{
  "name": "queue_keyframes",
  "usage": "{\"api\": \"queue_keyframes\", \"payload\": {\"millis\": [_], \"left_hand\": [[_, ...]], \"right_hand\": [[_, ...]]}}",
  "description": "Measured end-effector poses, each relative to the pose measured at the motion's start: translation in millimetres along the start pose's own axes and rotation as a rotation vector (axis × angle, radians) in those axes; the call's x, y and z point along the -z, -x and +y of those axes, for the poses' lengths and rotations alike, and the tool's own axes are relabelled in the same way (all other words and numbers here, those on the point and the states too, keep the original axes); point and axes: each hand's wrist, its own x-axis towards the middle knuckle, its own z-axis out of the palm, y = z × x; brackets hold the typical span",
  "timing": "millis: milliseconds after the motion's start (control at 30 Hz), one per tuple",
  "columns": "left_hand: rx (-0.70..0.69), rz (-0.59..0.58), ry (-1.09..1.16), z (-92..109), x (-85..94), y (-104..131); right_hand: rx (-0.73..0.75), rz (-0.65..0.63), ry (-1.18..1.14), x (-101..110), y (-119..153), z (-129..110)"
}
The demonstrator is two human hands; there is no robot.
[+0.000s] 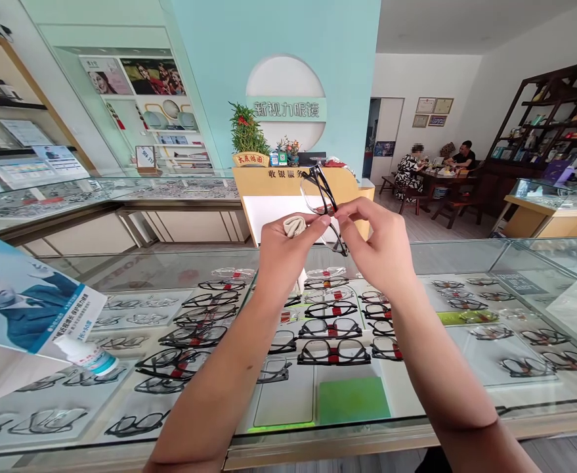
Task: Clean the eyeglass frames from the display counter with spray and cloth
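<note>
A pair of dark-framed glasses (323,190) is raised above the glass display case (209,430), tilted on its side. My left hand (288,246) is closed, its thumb and fingers pinching the frame near its middle, with a bunched beige cloth (295,226) tucked in the same hand. From the right, my right hand (379,243) pinches the frame with thumb and index finger. Under the glass below both hands lie rows of glasses (334,351), several with red tags, and a green card (353,399).
A white bottle (88,358) stands tilted in view beside a blue-and-white poster (27,295) at the left. Beyond the case is a wooden counter (295,190) with a plant (247,131). Two people (460,157) sit at a table at the back right.
</note>
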Motion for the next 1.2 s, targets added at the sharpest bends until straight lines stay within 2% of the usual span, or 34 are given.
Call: {"api": "queue_keyframes", "payload": {"millis": [133, 233, 333, 467, 567, 667, 800, 867, 933, 1000, 1100, 1200], "left_hand": [[0.013, 0.004, -0.047, -7, 0.4, -2], [0.013, 0.003, -0.050, -9, 0.9, -4], [-0.030, -0.004, -0.073, -6, 1.0, -3], [-0.124, -0.016, -0.157, 1, -3.3, 6], [-0.186, -0.055, -0.247, 0, -13.8, 22], [-0.228, -0.076, -0.368, -7, -31.8, 41], [-0.285, -0.091, -0.611, -17, -63.0, 51], [-0.294, -0.202, -0.749, -21, -80.0, 42], [-0.274, -0.399, -0.869, -25, -96.9, 27], [-0.235, -0.577, -0.976, -31, -113.2, 10], [-0.174, -0.781, -1.116, -45, -135.6, -9], [-0.122, -0.976, -1.196, -63, -154.1, -18]], "right_hand": [[-0.041, 0.042, -0.063, 13, -6, 10], [-0.070, 0.086, -0.104, 22, -8, 29], [-0.119, 0.075, 0.021, 33, 1, 63], [-0.273, -0.047, 0.251, 63, 43, 124], [-0.462, 0.037, 0.270, 87, 79, 164], [-0.628, 0.147, 0.124, 98, 98, 187], [-0.636, 0.122, -0.011, 96, 97, 195], [-0.622, 0.121, -0.056, 95, 94, 196], [-0.628, 0.160, -0.095, 97, 92, 199], [-0.662, 0.252, -0.116, 100, 93, 206], [-0.738, 0.398, -0.092, 107, 96, 222], [-0.809, 0.448, -0.035, 114, 100, 241]]}}
